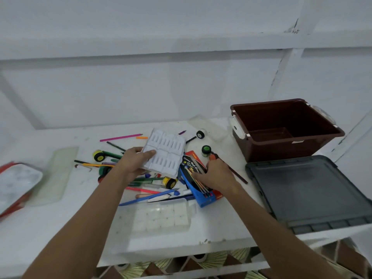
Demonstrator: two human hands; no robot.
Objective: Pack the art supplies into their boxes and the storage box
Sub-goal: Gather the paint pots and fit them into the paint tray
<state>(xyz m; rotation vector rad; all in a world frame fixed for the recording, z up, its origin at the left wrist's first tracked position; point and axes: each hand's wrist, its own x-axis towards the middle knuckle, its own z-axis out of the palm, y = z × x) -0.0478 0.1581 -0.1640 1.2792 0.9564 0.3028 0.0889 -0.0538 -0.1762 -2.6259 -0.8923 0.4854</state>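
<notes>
White plastic tray (165, 153) is pinched in the left hand (134, 162); the right hand (216, 175) grips pencils in the blue box (198, 190). Sorting goes on; the brown storage box (289, 141) stands unfilled nearby.

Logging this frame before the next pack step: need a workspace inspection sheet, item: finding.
Surface: white table, scattered with loose supplies.
Job's things: brown storage box open at back right, nothing seen inside; its grey lid lies flat in front of it; blue pencil box holds a few pencils; white plastic insert tray is lifted off the table.
Clutter: loose pencils and pens, small paint pots, clear compartment tray, clear cover at left.
Grippers: left hand grips the insert tray; right hand rests on the pencil box, grip unclear.
Cables: nothing seen.
Surroundings: white panelled wall; patterned floor below.
</notes>
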